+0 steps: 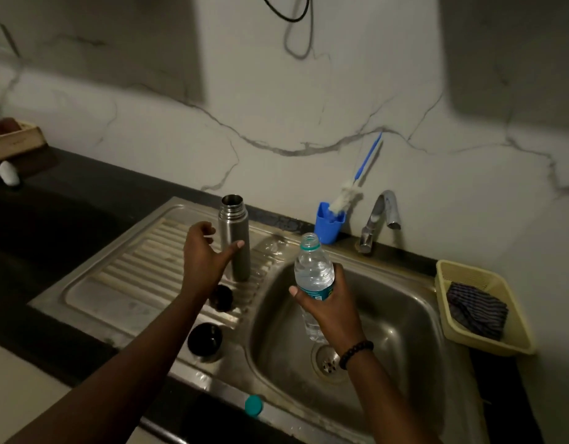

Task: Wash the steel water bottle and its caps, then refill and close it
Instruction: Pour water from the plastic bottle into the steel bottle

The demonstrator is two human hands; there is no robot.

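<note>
The steel bottle (pixel 234 237) stands uncapped on the drainboard (pixel 123 283) near the basin's edge, and the left hand (pixel 206 254), fingers loosely curved and holding nothing, has its thumb at the bottle's side. The right hand (pixel 325 302) grips an open plastic bottle (pixel 313 277) over the basin (pixel 389 331). The left forearm partly hides one dark cap (pixel 221 298); another cap (pixel 204 339) sits nearer the front edge.

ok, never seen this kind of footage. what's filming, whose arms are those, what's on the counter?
One camera, worn on a person's head, looks down at their own bare hands; there is no robot. The right hand grips an uncapped plastic water bottle over the sink. The left hand is open, reaching at the steel bottle, which stands open on the drainboard. Two dark caps lie nearer, a teal cap on the front rim. Behind: a tap and a blue cup holding a brush.
</note>
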